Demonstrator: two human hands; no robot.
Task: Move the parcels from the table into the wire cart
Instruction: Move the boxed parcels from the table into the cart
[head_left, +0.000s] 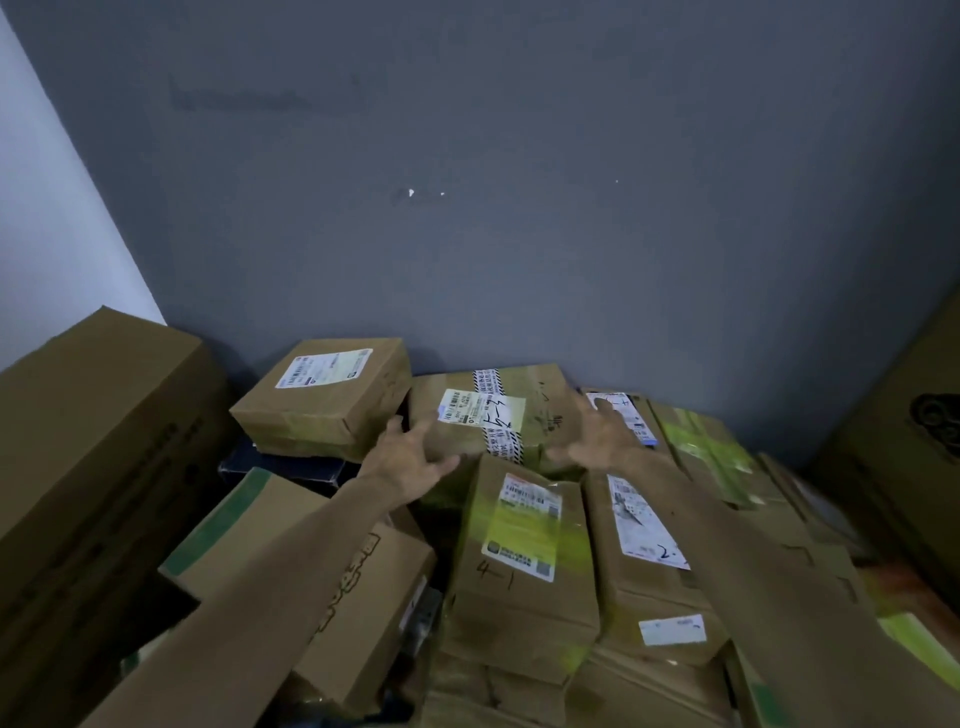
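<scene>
The grey wall (519, 208) backs a dense heap of cardboard parcels, with a large carton (98, 441) on the left and a printed carton (909, 441) on the right. No wire cart is in view and the table is buried, so most of the job looks still undone. The striped-tape parcel (488, 415) lies far middle. The parcel marked 4-1 (519, 545) crowds its near side. The left hand (410, 457) and right hand (597, 441) flank it, fingers spread, gripping nothing.
</scene>
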